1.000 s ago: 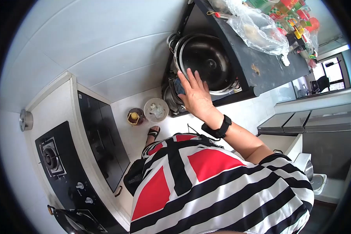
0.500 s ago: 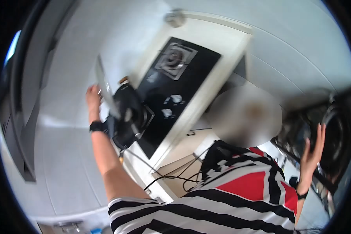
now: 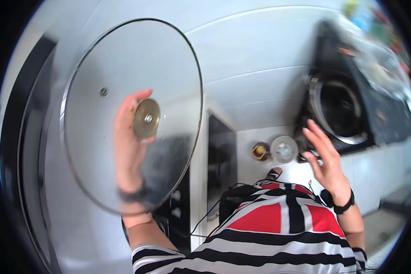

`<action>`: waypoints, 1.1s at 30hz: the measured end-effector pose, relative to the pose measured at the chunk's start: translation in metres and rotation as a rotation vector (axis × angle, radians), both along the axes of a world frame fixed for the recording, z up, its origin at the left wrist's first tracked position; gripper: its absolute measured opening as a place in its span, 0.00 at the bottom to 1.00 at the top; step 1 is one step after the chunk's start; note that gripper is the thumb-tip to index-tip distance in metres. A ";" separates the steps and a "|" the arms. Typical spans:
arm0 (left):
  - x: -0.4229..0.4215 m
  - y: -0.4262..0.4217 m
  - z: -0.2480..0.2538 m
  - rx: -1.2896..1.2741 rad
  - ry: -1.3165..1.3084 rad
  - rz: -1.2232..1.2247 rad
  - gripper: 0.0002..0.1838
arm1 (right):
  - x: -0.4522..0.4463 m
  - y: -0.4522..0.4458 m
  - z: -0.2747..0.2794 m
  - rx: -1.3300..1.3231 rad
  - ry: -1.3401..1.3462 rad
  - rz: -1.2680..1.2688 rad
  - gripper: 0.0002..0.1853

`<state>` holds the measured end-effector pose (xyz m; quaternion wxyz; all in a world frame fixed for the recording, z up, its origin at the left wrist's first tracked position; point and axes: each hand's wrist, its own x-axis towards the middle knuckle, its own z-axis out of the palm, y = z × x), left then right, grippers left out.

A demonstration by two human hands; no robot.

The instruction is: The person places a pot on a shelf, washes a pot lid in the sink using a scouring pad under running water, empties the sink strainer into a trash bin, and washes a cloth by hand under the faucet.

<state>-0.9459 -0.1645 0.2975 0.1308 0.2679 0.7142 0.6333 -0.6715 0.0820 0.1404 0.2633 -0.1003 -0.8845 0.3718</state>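
Note:
My left hand (image 3: 128, 132) is raised on the left, its fingers wrapped round the knob of a large round glass pot lid (image 3: 173, 77). The lid's broad face is turned to me, and the hand shows through the glass behind a brass-coloured round plate (image 3: 147, 119) at its middle. A thin metal rim runs round the lid. On the right, my right hand (image 3: 328, 166) is open and holds nothing, its fingers spread and slightly bent. Nearest to it is a round black vessel (image 3: 340, 105) with a shiny rim, set in or on a black counter.
Below the lid is part of a black stove top (image 3: 178, 205). A white bin (image 3: 284, 150) and a small container (image 3: 260, 151) with yellowish contents stand on the floor near my foot. Clear plastic bags (image 3: 381, 66) lie at the upper right.
My view has turned to the right. The lid, seen edge-on near the stove earlier, now faces me in my left hand. My right hand stays open, now with its fingers more bent.

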 end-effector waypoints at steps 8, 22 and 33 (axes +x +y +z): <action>0.003 0.137 0.030 0.152 0.910 -0.765 0.44 | 0.055 -0.029 0.036 -0.019 0.496 -0.403 0.42; 0.503 0.156 -0.042 0.861 0.709 -1.974 0.30 | 0.340 -0.239 -0.012 -0.635 1.361 -0.904 0.28; 0.791 0.013 -0.180 -1.652 -0.864 -2.719 0.45 | 0.430 -0.518 -0.105 -0.695 1.942 -1.723 0.17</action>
